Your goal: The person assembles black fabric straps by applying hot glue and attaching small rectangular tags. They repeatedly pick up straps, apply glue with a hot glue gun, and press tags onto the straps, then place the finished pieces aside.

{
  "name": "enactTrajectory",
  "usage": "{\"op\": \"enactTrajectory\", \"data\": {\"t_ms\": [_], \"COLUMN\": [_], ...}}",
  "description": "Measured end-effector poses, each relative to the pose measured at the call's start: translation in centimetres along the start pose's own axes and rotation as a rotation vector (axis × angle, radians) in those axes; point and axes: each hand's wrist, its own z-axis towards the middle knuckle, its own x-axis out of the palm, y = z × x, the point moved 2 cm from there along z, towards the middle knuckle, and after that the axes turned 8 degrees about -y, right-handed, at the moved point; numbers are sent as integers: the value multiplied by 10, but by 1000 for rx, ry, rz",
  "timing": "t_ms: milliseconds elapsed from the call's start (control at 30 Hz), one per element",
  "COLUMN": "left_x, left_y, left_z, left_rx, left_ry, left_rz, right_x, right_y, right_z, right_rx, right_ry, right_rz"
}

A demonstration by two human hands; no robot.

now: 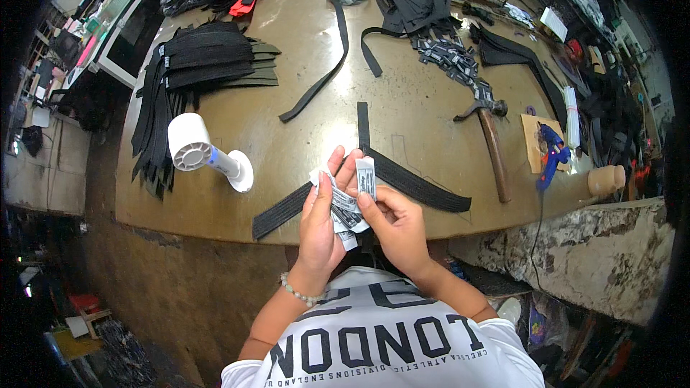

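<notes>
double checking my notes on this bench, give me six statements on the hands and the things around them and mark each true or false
1. The left hand holds several white labels. True.
2. The right hand is empty. False: it pinches a single label.
3. The white fan is to the right of both hands. False: it is to their left.
4. The hammer has its head at the end farther from the person. True.
5. The beaded bracelet is on the right wrist. False: it is on the left wrist.
6. The blue glue gun is to the right of the hammer. True.
</notes>
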Motion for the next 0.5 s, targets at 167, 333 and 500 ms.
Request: {"op": "enactTrajectory", "data": {"t_ms": [167,333,500], "left_x": [0,-9,-15], "left_y": [-13,-23,-67], "left_z": [5,2,1], "left_rx": [-123,-101,272], "left_ry": [209,157,-49], "left_rz": [-471,-274,22], "right_x": [-1,-7,-20], "right_y": [-3,1,26], "right_z": [-6,-13,-13], "right_rx": [-543,-399,-175], "right_ry": [155,380,403], "right_rz": [-249,-254,-189]}}
